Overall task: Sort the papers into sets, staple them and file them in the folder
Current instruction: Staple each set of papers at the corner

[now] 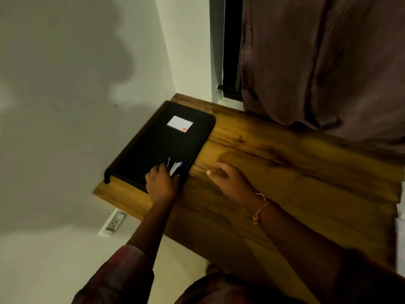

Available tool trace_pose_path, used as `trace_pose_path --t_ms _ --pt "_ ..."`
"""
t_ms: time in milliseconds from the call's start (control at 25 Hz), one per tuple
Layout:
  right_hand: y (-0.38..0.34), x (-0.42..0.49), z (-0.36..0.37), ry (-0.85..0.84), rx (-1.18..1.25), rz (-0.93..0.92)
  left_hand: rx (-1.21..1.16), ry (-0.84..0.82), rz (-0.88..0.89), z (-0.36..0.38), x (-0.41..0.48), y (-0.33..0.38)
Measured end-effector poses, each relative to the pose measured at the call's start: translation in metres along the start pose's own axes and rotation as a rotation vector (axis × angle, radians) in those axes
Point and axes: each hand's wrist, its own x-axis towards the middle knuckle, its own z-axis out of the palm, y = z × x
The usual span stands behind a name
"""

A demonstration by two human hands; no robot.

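1 black folder [166, 141], closed, flat at the desk's [285, 172] far left corner. Left hand [161, 183] pinches its near edge beside small white-blue items [174, 167]. Right hand [228, 178] loosely curled, holding nothing. Papers [401, 207] at far right edge, apparently unsorted; stapling and filing remain.

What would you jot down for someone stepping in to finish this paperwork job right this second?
Left hand: resting on the near edge of the black folder, fingers at a small white and blue object lying on it; too blurred to name or to tell whether it is gripped.
Right hand: empty, loosely open, over the wooden desk.
Folder: closed, flat, in the desk's far left corner by the wall, white label on its cover.
Papers: only a white edge shows at the frame's right border.
Done: nothing visibly stapled or filed.
Left: sorting, stapling, filing. No stapler clearly visible.
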Motion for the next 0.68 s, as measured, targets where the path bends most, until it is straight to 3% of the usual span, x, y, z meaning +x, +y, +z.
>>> trace_pose_path --t_ms 200,280,440,560,680 --pt "0.018 0.009 0.009 -0.037 0.259 0.181 -0.173 -0.016 0.057 0.007 0.011 -0.004" --pt "0.025 0.003 0.004 -0.017 0.371 0.235 -0.360 -0.065 0.055 0.005 -0.005 0.017" --pt "0.030 -0.033 -0.035 0.031 0.676 0.227 -0.708 -0.353 0.191 0.015 -0.075 0.099" --pt "0.053 -0.078 -0.083 0.135 0.746 0.163 -0.720 -0.542 0.357 0.035 -0.131 0.151" --pt "0.110 -0.136 -0.137 0.390 0.774 0.138 -0.667 -0.714 0.549 0.059 -0.194 0.198"
